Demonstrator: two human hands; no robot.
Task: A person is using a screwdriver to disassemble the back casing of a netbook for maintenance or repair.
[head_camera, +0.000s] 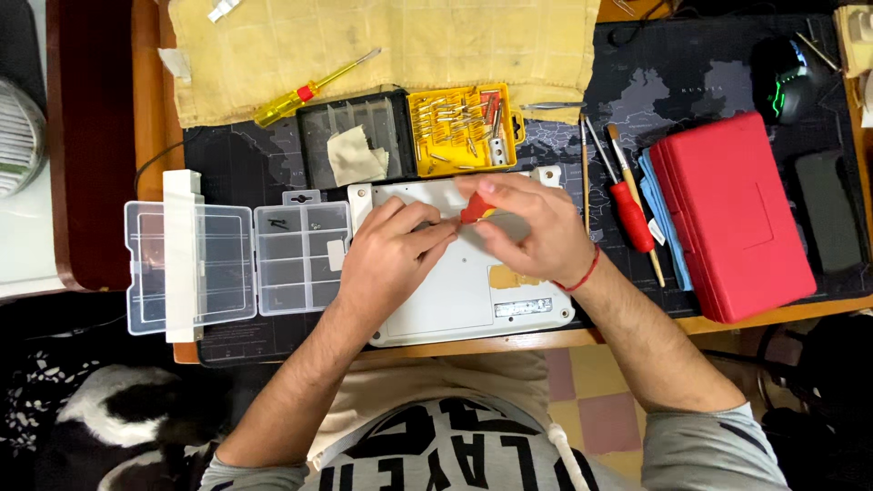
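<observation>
Laptop (455,291), white, lies underside up on the desk mat (236,155), directly beneath both hands.

Right hand (527,227): fingers curled tight around a small screwdriver (475,212) with a red-and-yellow handle. Only the handle shows between thumb and fingertips; the tip is hidden under the hands, so contact with a screw cannot be confirmed.

Left hand (391,255): fingers bent, tips pressed onto the shell just left of the driver. Whether they pinch anything I cannot tell.

Step in hand, by my judgement: working a screw near the upper middle of the underside, left hand steadying.

Beyond the fingertips: yellow bit tray (464,127) and black tray (355,141) holding a cloth scrap. Left of the left hand: clear parts box (236,259), lid open, a few tiny dark pieces in 1 upper compartment. Right of the right hand: a red-handled tool (632,218) and thin brushes, then a red case (737,218). A long yellow driver (309,91) lies on the yellow cloth (391,45).

Next move likely calls for a vertical driver, steady downward pressure, slow turning, and fingers ready to catch a very small screw.
</observation>
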